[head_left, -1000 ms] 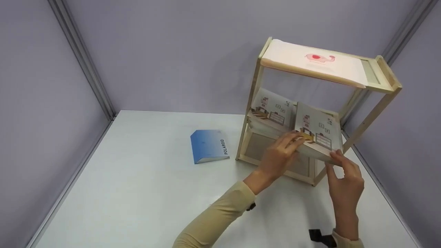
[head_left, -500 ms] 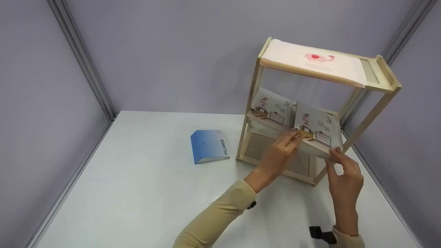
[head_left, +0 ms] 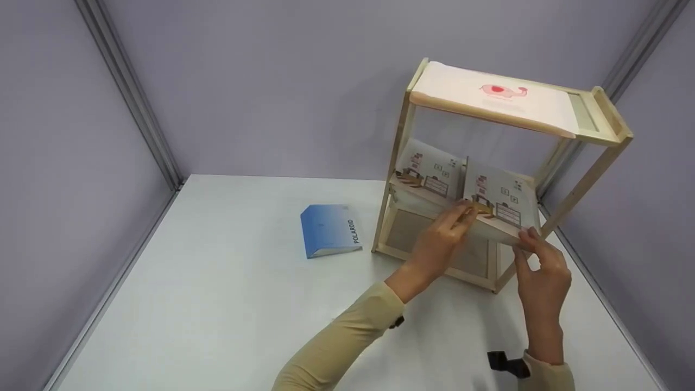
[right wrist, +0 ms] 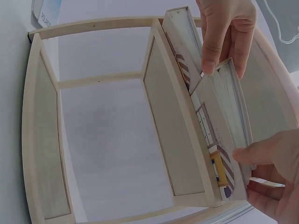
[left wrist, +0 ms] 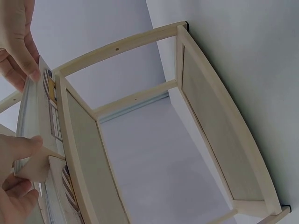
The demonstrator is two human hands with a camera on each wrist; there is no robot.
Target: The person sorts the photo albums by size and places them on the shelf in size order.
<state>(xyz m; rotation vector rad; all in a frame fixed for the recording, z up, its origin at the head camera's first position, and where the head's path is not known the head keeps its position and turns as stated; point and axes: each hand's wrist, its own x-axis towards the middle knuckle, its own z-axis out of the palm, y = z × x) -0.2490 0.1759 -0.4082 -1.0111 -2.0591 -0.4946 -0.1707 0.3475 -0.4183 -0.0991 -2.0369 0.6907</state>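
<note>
A thick pale book (head_left: 502, 193) with a printed room scene lies on the middle shelf of a small wooden rack (head_left: 402, 130). At its near left corner my left hand (head_left: 437, 244) pinches it, between it and a matching book (head_left: 429, 171) to its left. My right hand (head_left: 543, 274) grips its near right corner, thumb below and fingers on top. In the right wrist view, the book's page edges (right wrist: 229, 102) show between the left hand (right wrist: 229, 32) and the right hand (right wrist: 275, 172). The left wrist view has the left hand (left wrist: 18, 175) low and the right hand (left wrist: 18, 42) above.
A blue book (head_left: 328, 231) marked POLAROID lies on the white table (head_left: 217, 304), left of the rack. Draped over the rack's top is a white cloth (head_left: 488, 98) with a pink elephant. Grey walls (head_left: 271, 87) stand behind and at both sides.
The right-hand book has slid slightly back and up, farther onto the shelf. Both hands have moved along with it, the right one more. The other books have not moved.
</note>
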